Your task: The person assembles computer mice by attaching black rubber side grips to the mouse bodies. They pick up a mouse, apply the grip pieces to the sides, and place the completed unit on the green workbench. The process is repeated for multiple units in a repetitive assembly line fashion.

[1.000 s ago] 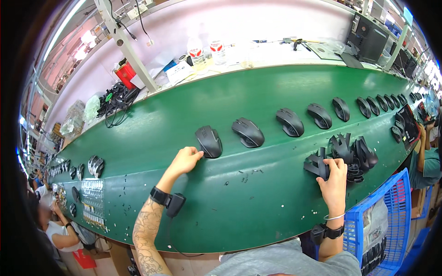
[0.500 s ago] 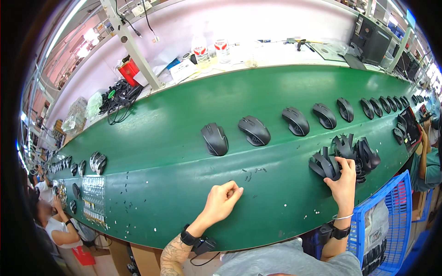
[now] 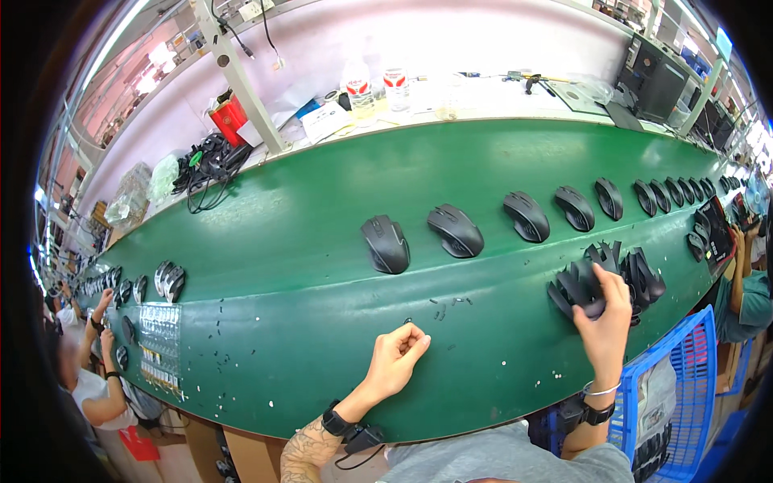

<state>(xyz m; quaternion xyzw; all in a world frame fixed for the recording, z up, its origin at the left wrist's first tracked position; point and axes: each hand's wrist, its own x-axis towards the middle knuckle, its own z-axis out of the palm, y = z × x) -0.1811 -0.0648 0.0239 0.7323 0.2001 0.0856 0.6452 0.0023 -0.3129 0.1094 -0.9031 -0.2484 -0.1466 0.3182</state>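
My left hand [image 3: 394, 358] is closed in a pinch over the green table. A tiny dark piece [image 3: 408, 320] shows at its upper edge; what the fingers hold, if anything, is hidden. Farther right, my right hand [image 3: 608, 322] has its thumb and fingers around a black mouse shell [image 3: 576, 283] with long prongs. That shell is at the left side of a pile of similar black shells [image 3: 644, 278]. Small black parts [image 3: 439, 314] lie scattered just beyond my left hand. A row of black mice [image 3: 456, 232] runs along the table behind both hands.
A blue plastic crate [image 3: 684, 378] stands at the table's near right edge. A clear tray [image 3: 159, 338] of small parts lies at left, near a co-worker's arms [image 3: 109, 370]. Cables [image 3: 213, 165], bottles [image 3: 358, 84] and a computer case [image 3: 654, 76] line the back.
The mouse shell in my right hand has tilted and shows a different side. My left hand stays pinched in nearly the same place. The co-worker at left has raised their hands.
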